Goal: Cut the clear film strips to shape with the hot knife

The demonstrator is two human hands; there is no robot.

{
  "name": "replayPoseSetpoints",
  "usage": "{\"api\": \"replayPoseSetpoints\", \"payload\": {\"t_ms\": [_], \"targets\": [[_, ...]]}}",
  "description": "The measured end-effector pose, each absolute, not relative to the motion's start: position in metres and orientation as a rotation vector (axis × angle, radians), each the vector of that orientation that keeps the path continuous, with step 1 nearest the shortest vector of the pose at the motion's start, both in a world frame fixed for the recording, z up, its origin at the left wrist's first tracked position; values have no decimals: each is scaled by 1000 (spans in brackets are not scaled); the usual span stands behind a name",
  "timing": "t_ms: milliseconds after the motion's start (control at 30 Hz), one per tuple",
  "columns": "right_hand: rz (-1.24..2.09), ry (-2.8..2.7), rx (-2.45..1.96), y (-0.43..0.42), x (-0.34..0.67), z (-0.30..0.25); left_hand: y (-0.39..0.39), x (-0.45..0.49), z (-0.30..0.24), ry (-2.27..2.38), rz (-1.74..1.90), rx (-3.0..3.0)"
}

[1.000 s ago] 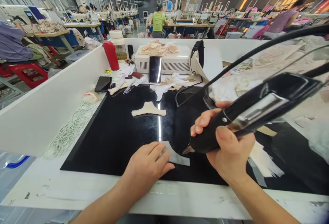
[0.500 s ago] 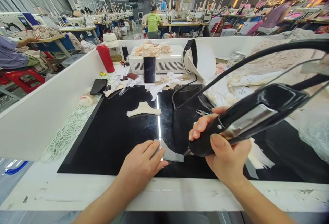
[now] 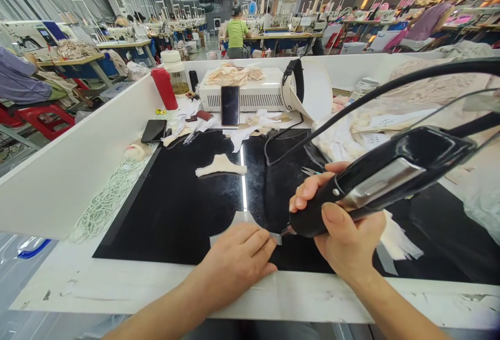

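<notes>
My left hand lies over a grey, translucent curved piece, fingers flat and pressing it against the black mat. Parts of that piece show above the hand, to its left and by the fingertips; the middle is covered. Wrapped in my right hand is a black corded handheld tool with a silver lever along its side. Its narrow metal tip meets or nearly meets the right end of the grey piece. Farther up the mat rests a cream fabric piece of similar shape.
Scissors and cream fabric strips lie near my right hand. Pale green cord is heaped along the left wall. Behind the mat stand a phone and a white box. The tool's black cable arches across the right.
My left hand has slid right along the grey piece towards the tool tip, uncovering the piece's left end. The tool stays close to the piece's right end. The view has shifted slightly.
</notes>
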State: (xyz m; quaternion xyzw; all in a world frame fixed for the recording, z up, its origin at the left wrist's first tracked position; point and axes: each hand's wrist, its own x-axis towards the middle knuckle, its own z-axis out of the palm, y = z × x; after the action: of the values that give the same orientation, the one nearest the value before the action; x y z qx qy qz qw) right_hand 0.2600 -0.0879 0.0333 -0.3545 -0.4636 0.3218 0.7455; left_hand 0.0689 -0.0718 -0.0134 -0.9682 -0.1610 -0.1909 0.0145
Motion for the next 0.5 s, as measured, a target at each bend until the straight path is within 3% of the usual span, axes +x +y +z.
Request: {"api": "replayPoseSetpoints", "payload": {"t_ms": [500], "targets": [[705, -1003, -808, -89, 259, 35, -72, 68, -16, -529, -612, -3012]]}}
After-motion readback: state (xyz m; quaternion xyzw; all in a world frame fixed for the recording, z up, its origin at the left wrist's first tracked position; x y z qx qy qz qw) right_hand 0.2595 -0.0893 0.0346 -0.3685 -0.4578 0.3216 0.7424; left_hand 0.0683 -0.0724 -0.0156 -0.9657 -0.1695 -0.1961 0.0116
